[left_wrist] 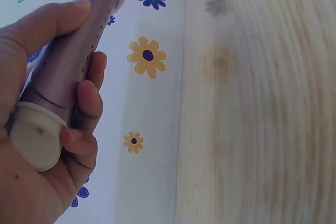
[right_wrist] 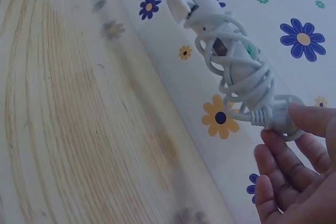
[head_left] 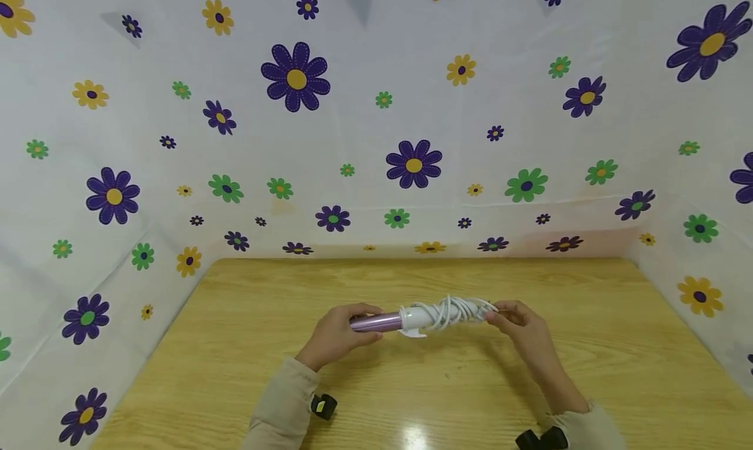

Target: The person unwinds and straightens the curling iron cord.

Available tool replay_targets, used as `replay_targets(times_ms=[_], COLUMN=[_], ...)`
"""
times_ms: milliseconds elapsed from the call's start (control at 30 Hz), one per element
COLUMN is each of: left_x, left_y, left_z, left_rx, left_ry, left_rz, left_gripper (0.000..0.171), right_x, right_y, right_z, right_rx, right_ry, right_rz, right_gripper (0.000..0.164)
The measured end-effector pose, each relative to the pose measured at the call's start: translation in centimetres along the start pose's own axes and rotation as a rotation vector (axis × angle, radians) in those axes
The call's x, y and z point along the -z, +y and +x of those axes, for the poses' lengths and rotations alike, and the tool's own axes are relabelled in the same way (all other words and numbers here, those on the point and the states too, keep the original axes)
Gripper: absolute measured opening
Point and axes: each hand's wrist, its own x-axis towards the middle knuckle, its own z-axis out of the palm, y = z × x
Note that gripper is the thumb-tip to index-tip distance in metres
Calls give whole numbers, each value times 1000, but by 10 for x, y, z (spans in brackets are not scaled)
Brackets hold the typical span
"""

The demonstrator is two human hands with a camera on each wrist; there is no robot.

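Note:
A curling iron with a purple barrel (head_left: 376, 322) and a white handle (head_left: 419, 317) is held lengthwise above the table between both hands. My left hand (head_left: 336, 335) grips the barrel, its thumb along one side and its fingers curled round the other. In the left wrist view the barrel's pale end cap (left_wrist: 37, 137) sits near the palm, and small dark holes run along the barrel. White cord (right_wrist: 244, 82) winds loosely round the handle in several turns. At the handle's far end my right hand (head_left: 526, 335) pinches the cord's plug (right_wrist: 283, 119) between thumb and fingers.
Beneath the hands is a wood-grain table (head_left: 265, 293). White cloth with printed flowers (head_left: 353, 129) stands behind it and along both sides. Black wrist cameras (head_left: 324, 406) are strapped at both sleeves.

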Motion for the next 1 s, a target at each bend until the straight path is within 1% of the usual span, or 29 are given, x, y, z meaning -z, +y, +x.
replay_targets(times_ms=[100,167,367,567,633,800,1000], left_x=[0,0,0,-1,-1,0,4], left_y=[1,0,-1,-1,0,-2,-3], left_z=[1,2,1,0,0,1,-1], left_rx=[-11,-9,5,9,6,-7,16], left_ry=[18,22,35,49,54,50,51], left_rz=[19,27,19,21,27,37,41], left_gripper=[32,32,34,37,36,35,35], right_x=[-5,-6,-7,-6,-6,-7,-6], right_y=[0,0,0,-5,-6,-6,-2], right_z=[2,3,3,2,2,5,6], right_rx=[-11,-15,-27,-81,-104,-153,-183], right_ry=[46,60,52,47,19,-56,-78], right_rz=[32,49,65,39,26,44,38], right_gripper=[40,38,37,41,43,47,53])
